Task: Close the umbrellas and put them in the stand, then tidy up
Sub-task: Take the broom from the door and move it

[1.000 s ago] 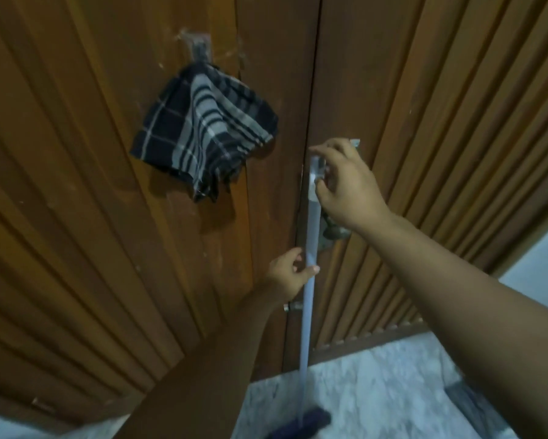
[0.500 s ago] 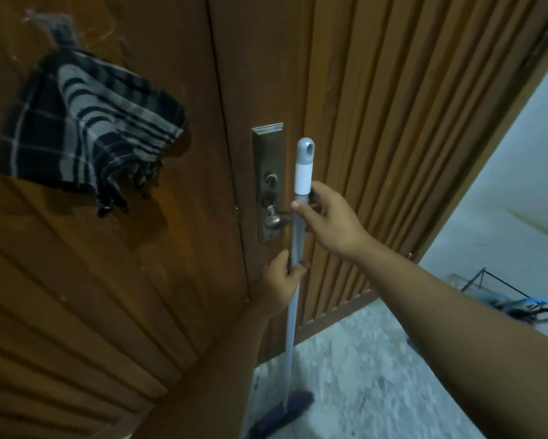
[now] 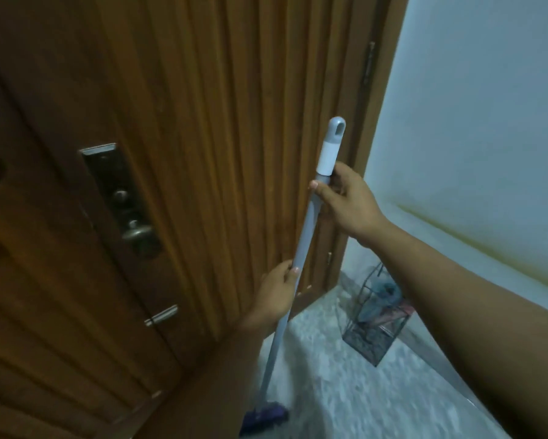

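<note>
Door (image 3: 60, 312): brown slatted wood fills the left and centre; its left edge and top are cut off by the frame.
Dark spot, far left: a dark patch shows at the picture's left edge; too little is visible to tell what it is.
Lock plate (image 3: 108, 185): metal, upright on the door, dim, with a small keyhole part in the middle.
Knob (image 3: 139, 234): dull metal, at the lower end of the lock plate; partly in shadow.
Latch (image 3: 161, 315): small metal bar low on the door, below the knob; its form is hard to make out.
Broom head (image 3: 263, 419): dark purple, on the floor at the bottom edge; blurred and partly cut off.
Left hand (image 3: 275, 293): fingers curled round the pole at its middle; the forearm runs off the bottom of the frame.
Pole (image 3: 307, 223): grey, tilted, its top leaning right; a white sleeve and a grey hanging loop cap the top end.
Right hand (image 3: 345, 201): grips the pole just under the white sleeve; thumb in front, fingers hidden behind.
Hands, relation: apart, one high and one low on the same pole.
Floor (image 3: 361, 400): pale, speckled, blurred.
Stand (image 3: 377, 324): wire frame on the floor beside the door frame, near the wall; its right side is hidden behind the right forearm.
Umbrellas (image 3: 383, 299): blue and reddish fabric inside the stand; shapes and number cannot be told.
Wall (image 3: 487, 122): pale, with a yellowish stain line on the right.
</note>
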